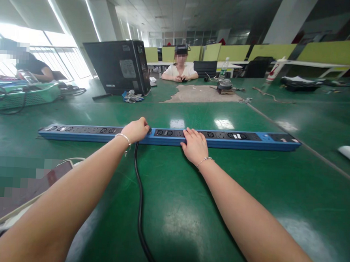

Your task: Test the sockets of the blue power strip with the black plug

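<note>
A long blue power strip (239, 144) with black sockets lies across the green table (172, 178). At its middle, my left hand (136, 130) is closed around a black plug (149, 130), mostly hidden by the fingers. From beneath that hand a black cable (140, 196) runs down toward the near edge of the view. My right hand (195, 145) rests on the strip a little right of the middle, its fingers spread over the sockets and holding nothing.
A black computer case (116, 66) stands at the back left, with gloves (132, 96) beside it. A green basket (31, 96) is farther left. Brown cardboard (198, 93) and a bottle (224, 68) lie beyond the strip. Two people sit behind. A tablet-like object (35, 191) is at near left.
</note>
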Tool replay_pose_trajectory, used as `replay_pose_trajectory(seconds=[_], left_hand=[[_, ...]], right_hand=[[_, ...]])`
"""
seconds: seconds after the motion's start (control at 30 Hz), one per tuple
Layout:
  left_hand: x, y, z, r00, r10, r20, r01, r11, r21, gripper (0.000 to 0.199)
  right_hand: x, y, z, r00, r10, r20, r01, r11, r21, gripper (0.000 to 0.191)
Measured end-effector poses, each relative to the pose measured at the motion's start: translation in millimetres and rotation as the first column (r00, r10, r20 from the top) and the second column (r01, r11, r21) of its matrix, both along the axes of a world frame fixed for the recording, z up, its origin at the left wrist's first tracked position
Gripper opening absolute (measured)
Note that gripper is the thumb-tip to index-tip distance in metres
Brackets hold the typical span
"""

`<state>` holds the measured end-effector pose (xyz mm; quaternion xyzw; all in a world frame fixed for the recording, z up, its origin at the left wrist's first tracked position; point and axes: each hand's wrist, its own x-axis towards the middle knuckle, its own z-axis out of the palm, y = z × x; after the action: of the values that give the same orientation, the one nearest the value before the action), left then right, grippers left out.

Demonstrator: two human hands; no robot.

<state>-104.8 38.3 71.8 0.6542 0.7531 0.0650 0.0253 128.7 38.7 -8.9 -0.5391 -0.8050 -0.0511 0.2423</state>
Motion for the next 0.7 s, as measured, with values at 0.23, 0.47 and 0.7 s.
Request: replay_pose_trajectory(seconds=[0.23, 0.47, 0.7], left_hand=[[4.0, 3.2, -3.8, 0.99, -0.041, -0.135, 0.035, 0.998, -0.047, 0.035], [18.9, -4.5, -3.7, 0.974, -0.048, -0.222, 0.034, 0.997, -0.065, 0.037], [25.4, -15.0, -9.6, 0.967, -0.027, -0.254, 0.022, 0.999, -0.024, 0.038]], right_hand=[[0.9, 0.2, 0.1, 1.0, -0.001, -0.006, 0.001, 1.0, -0.007, 0.049], [-0.2, -3.1, 3.0, 1.0, 0.006, 0.001, -0.006, 1.0, -0.008, 0.051], [16.0, -1.0, 5.7, 0.99, -0.14, 0.015, 0.141, 0.987, -0.082, 0.063]])
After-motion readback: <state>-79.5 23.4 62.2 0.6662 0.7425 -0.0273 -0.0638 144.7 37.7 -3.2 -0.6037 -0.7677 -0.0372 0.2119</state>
